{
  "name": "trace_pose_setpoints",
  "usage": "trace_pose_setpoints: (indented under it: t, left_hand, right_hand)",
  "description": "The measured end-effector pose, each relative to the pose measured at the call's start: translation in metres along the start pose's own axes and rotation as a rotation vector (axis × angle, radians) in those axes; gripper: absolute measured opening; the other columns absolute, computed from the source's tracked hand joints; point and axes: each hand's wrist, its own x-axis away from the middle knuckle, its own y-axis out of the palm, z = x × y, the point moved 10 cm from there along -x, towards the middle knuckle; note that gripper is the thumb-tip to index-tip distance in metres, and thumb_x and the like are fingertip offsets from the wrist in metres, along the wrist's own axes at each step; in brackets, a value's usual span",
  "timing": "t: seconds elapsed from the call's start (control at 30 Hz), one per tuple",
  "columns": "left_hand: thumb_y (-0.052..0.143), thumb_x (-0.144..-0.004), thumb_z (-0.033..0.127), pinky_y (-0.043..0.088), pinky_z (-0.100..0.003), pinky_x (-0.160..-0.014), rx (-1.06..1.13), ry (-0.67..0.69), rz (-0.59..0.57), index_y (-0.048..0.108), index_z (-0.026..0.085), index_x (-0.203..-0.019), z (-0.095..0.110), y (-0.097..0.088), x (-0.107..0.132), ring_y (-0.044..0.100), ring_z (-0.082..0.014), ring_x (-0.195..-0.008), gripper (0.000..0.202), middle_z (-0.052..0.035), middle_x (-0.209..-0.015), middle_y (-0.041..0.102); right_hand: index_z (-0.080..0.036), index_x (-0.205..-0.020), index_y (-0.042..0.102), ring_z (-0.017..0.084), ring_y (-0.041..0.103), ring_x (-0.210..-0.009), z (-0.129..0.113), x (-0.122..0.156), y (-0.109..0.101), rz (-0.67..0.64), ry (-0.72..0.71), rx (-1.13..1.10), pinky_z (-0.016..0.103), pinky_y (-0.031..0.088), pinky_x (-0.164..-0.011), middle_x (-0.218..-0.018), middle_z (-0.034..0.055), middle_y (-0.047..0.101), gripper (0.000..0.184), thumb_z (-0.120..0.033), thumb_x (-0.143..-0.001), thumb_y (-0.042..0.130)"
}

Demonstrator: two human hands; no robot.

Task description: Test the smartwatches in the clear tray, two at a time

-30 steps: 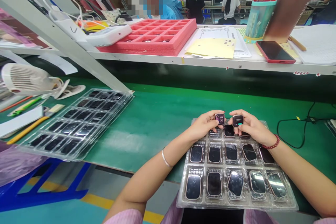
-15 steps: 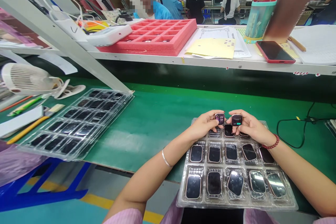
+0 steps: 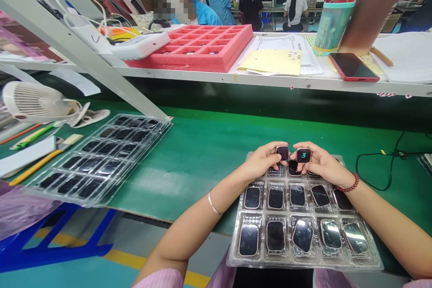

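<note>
My left hand [image 3: 265, 158] pinches a small smartwatch [image 3: 282, 153] without a strap; its screen looks dark. Close beside it, my right hand [image 3: 316, 159] grips a second smartwatch [image 3: 303, 155], whose lit screen shows a teal "3". Both are held just above the back row of a clear plastic tray [image 3: 305, 261]. Several strapless watches with dark screens, such as this front-row watch [image 3: 276, 236], lie in the tray's compartments, some turned askew. My hands partly hide the back row.
Another clear tray [image 3: 111, 198] of dark watches lies on the green table [image 3: 199, 157] at left, near a white fan [image 3: 33, 101] and a yellow-handled brush [image 3: 37, 166]. A black cable [image 3: 359, 166] lies right. The shelf above bears a red foam tray [image 3: 232, 51] and a phone [image 3: 353, 66]. People sit beyond.
The watch screen in my left hand has gone from showing the time to dark. The one in my right hand now shows a "3". My hands have barely moved.
</note>
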Motion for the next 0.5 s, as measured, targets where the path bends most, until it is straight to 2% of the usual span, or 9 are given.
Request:
trace_pose_setpoints:
  t: [0.23, 0.5]
  left_hand:
    - [0.057, -0.08, 0.018, 0.048, -0.024, -0.063, 0.005, -0.002, -0.004, 0.055, 0.017, -0.122, -0.0006, -0.0002, 0.0003, 0.065, -0.0153, -0.083, 0.042, -0.0098, -0.106, 0.064]
    - [0.057, -0.08, 0.019, 0.048, -0.024, -0.063, -0.002, 0.0, -0.001, 0.055, 0.016, -0.121, -0.0003, -0.0002, 0.0, 0.064, -0.0151, -0.082, 0.041, -0.01, -0.106, 0.065]
  right_hand:
    - [-0.022, -0.116, 0.051, 0.012, 0.065, -0.066, 0.0026, -0.0006, -0.0035, 0.041, 0.041, 0.017, 0.031, 0.056, -0.064, -0.1, 0.0047, 0.065, 0.038, -0.01, -0.08, 0.052]
    - [-0.024, -0.121, 0.049, 0.013, 0.065, -0.075, 0.0003, 0.0006, -0.0009, 0.007, 0.017, 0.014, 0.03, 0.056, -0.066, -0.11, 0.0067, 0.063, 0.043, -0.012, -0.08, 0.055]
